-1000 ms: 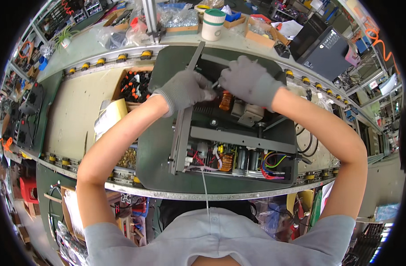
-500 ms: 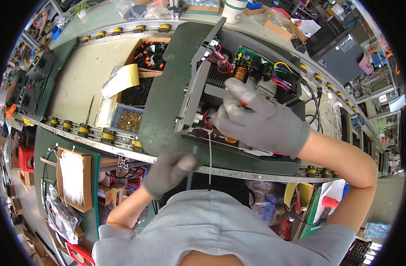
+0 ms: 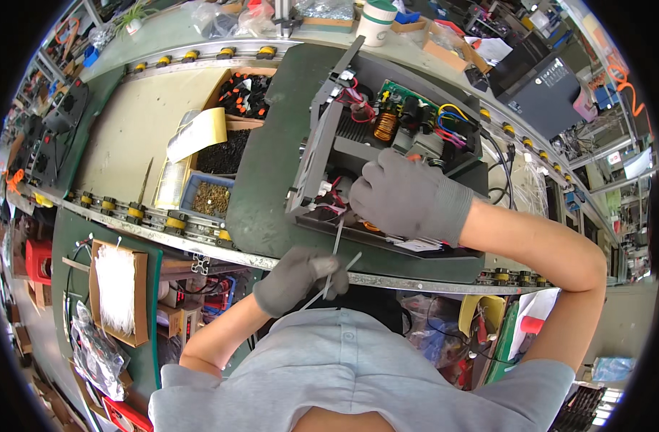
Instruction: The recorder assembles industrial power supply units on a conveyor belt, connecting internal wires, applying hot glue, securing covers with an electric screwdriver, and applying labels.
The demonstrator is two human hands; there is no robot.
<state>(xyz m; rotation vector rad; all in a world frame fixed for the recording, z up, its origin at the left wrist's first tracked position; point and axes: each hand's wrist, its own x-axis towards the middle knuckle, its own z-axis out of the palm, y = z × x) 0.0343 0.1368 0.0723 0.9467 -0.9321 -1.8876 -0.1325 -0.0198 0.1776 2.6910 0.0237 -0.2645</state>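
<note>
My left hand [image 3: 293, 279], in a grey glove, is closed at the near edge of the bench. A loose white cable tie [image 3: 352, 260] sticks out slantwise past its fingers. The tail of a second cable tie [image 3: 338, 236] runs from wires at the front left of an open machine housing [image 3: 321, 155] down to these fingers. Over the housing's near side, my gloved right hand [image 3: 410, 196] has its fingers curled. A small orange piece [image 3: 414, 157] shows beside its knuckles; what the palm holds is hidden. Inside the housing are a copper coil [image 3: 385, 127] and coloured wires [image 3: 452, 119].
A dark green board [image 3: 261, 194] lies under the housing. To its left stand boxes of black-orange parts [image 3: 244, 93] and black pieces [image 3: 223, 151], and a blue bin of small brass-coloured parts [image 3: 211, 198]. A box of white ties [image 3: 118, 291] is at lower left. Rollers [image 3: 175, 220] line the rail.
My left hand has moved right and up to the hanging tie tail, carrying the loose tie. My right hand has shifted slightly down and turned, its fingers curling in, uncovering the coil.
</note>
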